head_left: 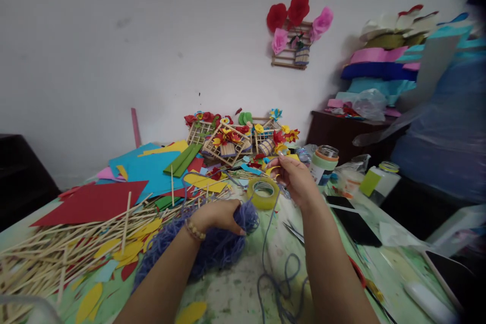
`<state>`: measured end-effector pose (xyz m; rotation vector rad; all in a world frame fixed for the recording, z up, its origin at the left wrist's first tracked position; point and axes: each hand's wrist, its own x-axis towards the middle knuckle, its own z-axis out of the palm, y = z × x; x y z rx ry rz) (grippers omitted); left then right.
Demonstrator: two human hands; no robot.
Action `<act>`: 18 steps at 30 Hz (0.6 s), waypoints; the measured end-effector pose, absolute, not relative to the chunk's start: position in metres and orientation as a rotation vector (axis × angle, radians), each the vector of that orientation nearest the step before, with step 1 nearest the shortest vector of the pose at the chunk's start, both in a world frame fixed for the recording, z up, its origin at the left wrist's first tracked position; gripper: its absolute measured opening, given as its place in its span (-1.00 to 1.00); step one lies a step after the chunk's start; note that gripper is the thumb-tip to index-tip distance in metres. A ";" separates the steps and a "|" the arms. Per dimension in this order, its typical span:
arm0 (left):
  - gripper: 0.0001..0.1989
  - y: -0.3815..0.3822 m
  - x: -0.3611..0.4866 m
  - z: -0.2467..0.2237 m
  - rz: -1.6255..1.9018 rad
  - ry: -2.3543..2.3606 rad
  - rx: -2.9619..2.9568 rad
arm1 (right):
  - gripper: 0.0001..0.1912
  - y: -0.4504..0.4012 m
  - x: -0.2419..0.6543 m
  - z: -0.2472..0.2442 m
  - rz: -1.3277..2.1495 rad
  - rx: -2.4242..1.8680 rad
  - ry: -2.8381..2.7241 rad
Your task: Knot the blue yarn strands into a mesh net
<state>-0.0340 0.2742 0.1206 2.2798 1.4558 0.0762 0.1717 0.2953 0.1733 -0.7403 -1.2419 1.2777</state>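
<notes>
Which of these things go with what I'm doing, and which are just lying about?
Seemingly in use:
tangled purple yarn, under your left hand
loose purple strand, near your right hand

Probably lying about:
round yellow tape roll
round green-and-orange jar
large red paper sheet

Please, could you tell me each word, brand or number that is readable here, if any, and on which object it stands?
No text is readable.
White jar with green-and-orange rim: label marks too small and blurred.
White jar with yellow-green label: no lettering distinguishable.
Yellow tape roll: any core print too blurred.
</notes>
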 end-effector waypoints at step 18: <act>-0.63 0.254 -0.139 0.170 1.460 2.887 1.774 | -0.69 0.299 0.222 0.178 1.040 -0.752 -1.088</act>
